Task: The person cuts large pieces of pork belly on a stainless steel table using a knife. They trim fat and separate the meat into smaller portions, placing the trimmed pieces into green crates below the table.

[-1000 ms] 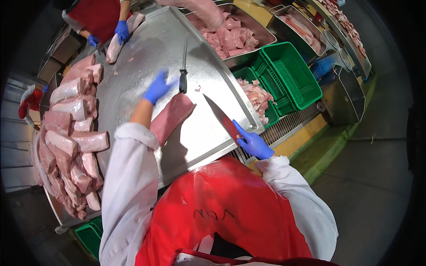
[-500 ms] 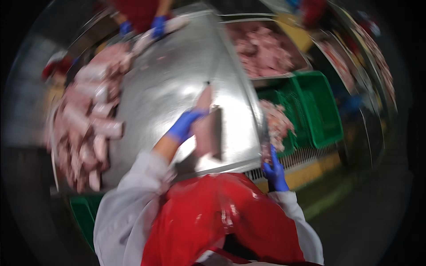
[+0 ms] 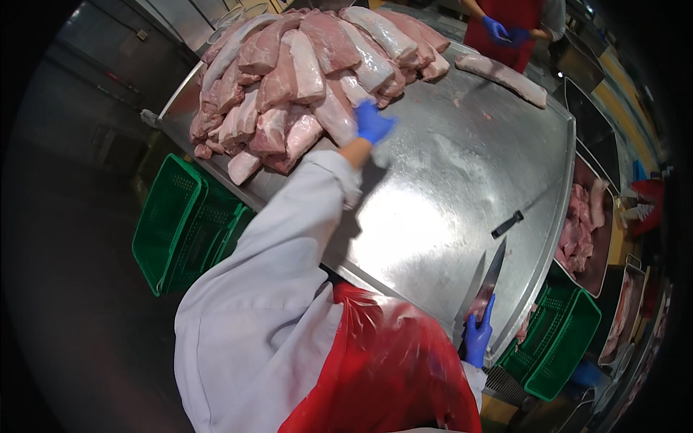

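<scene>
My left hand (image 3: 374, 123) reaches to the near right edge of a heap of pale pink meat slabs (image 3: 278, 79). It touches or lies just over the end of one slab (image 3: 333, 115); thumb and fingers look spread, slightly blurred, and nothing shows in its grip. Low on the right, my right hand (image 3: 478, 339) is closed round the handle of a knife (image 3: 492, 278), blade pointing away over the steel table (image 3: 447, 180). Just beyond the knife tip lies a black-handled tool (image 3: 507, 224) with a thin shaft.
A single long meat slab (image 3: 502, 78) lies at the far edge near a co-worker in a red apron (image 3: 498, 36). At right stand a metal bin of meat (image 3: 577, 231) and a green crate (image 3: 567, 353); another green crate (image 3: 166, 224) is at left.
The view has swung left toward the heap. My left hand has let go of the meat piece mid-table and moved to the heap. The right hand still holds the knife.
</scene>
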`<state>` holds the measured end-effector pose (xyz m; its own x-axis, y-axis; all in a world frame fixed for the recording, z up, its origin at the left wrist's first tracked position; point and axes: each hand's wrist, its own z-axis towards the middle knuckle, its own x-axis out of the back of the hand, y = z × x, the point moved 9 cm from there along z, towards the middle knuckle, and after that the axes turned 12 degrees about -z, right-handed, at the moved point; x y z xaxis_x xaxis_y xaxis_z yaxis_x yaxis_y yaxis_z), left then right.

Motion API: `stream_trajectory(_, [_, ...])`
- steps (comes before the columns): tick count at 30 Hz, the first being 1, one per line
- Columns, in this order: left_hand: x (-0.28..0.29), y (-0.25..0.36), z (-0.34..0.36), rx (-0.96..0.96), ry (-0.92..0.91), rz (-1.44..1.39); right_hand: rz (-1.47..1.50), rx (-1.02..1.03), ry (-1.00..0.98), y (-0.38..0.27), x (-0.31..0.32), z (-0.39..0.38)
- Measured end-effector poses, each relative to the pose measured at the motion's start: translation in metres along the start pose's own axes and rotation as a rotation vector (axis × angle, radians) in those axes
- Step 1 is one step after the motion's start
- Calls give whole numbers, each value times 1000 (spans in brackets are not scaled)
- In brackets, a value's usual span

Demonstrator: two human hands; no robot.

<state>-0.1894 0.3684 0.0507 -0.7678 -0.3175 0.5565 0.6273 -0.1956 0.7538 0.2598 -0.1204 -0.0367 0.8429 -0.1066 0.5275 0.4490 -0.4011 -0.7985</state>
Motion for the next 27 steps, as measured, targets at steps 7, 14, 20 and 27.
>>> stream_trajectory(7, [271,-89,161,316,450,694,-70,-114,-16,-62,-52,-10])
stream_trajectory(14, [298,-178,287,656,-138,564,-115,-160,33,-129,-90,-18])
stream_trajectory(20, [286,-242,287,748,-292,-320,-158,-133,72,-137,-110,-14])
stream_trajectory(27, [272,-190,237,583,-263,-339,-295,-111,-54,-175,-125,17])
